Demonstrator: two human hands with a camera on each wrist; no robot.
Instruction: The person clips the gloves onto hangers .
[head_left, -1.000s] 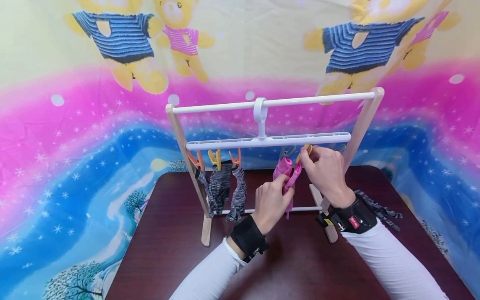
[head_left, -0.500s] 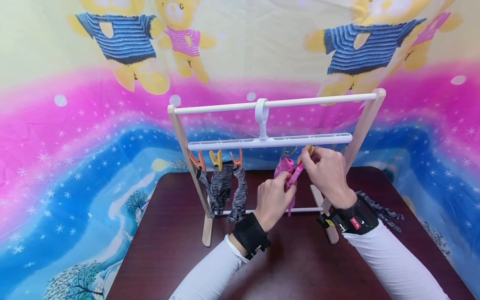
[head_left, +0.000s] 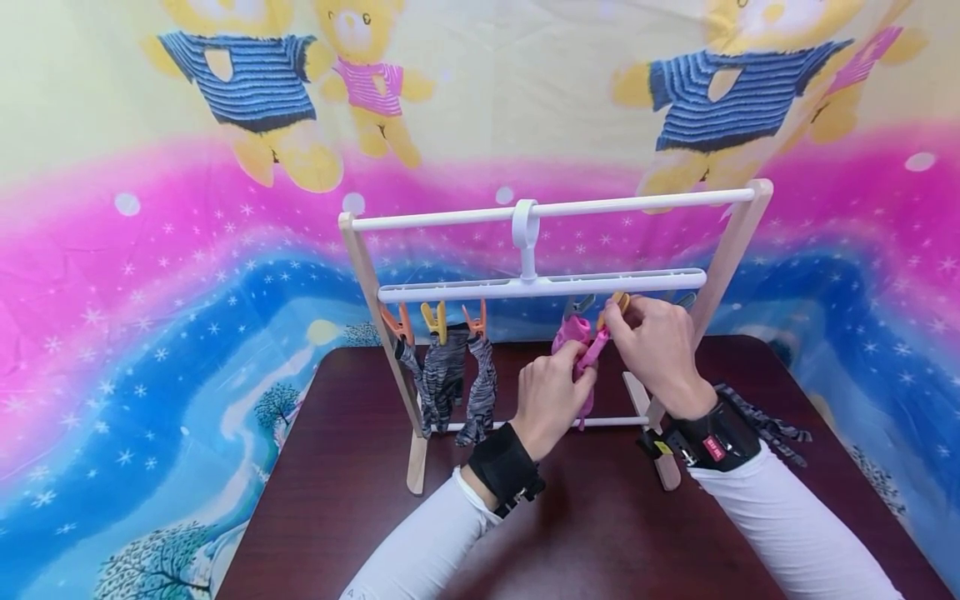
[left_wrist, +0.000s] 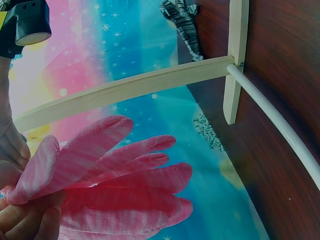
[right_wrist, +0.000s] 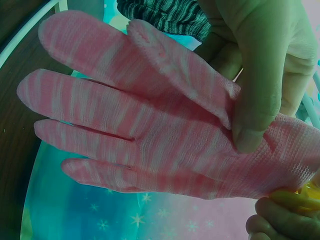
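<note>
My left hand (head_left: 551,392) pinches a pink striped knit glove (right_wrist: 150,120) near its cuff, thumb on top. In the right wrist view the glove's fingers spread out away from the grip. My right hand (head_left: 660,342) pinches a yellow clothespin (head_left: 618,304) just under the right half of a white hanger bar (head_left: 480,289). The clothespin's end (right_wrist: 295,199) sits at the glove's cuff. Beside it, more pink knit fabric (head_left: 572,332) hangs from a grey clothespin (head_left: 581,306); in the left wrist view, pink glove fingers (left_wrist: 125,175) overlap each other below my hand.
The hanger hooks over a wooden rack's white top rail (head_left: 435,221). Grey striped gloves (head_left: 444,367) hang at left from orange and yellow clothespins (head_left: 435,321). Another grey striped glove (head_left: 772,425) lies on the dark table (head_left: 315,517), behind my right wrist. A printed cloth backdrop surrounds it.
My left hand has shifted slightly up and right with the pink glove, nearer the yellow clothespin. The right hand keeps its pinch in nearly the same place.
</note>
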